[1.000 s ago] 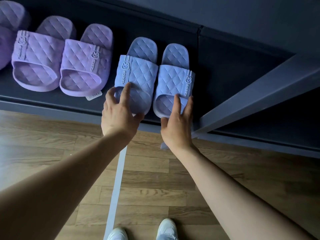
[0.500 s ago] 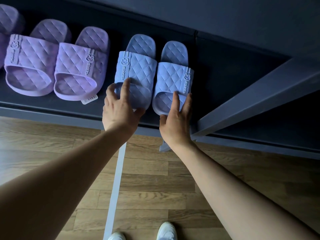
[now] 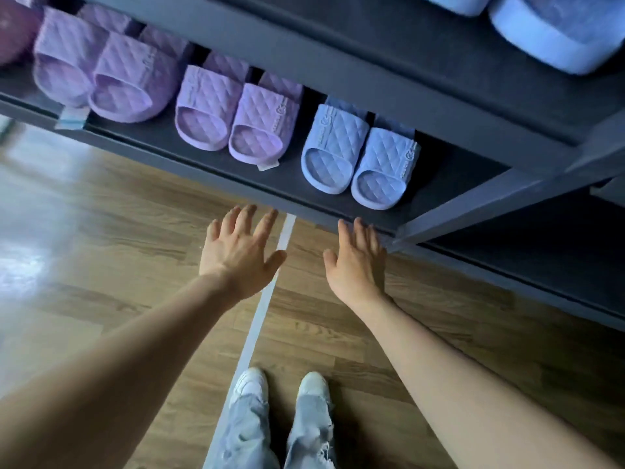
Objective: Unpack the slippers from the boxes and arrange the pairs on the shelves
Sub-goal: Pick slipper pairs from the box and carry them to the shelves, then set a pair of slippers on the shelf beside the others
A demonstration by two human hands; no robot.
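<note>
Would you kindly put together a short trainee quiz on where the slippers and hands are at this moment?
1. True or false: the left hand and right hand grip the blue pair on the lower shelf.
2. Relative to the purple pairs, the blue pair stands: A) to the left; B) to the right; C) behind.
3. What colour are the slippers on the upper shelf?

Key:
1. False: both hands are open over the floor, clear of the pair.
2. B
3. Blue
</note>
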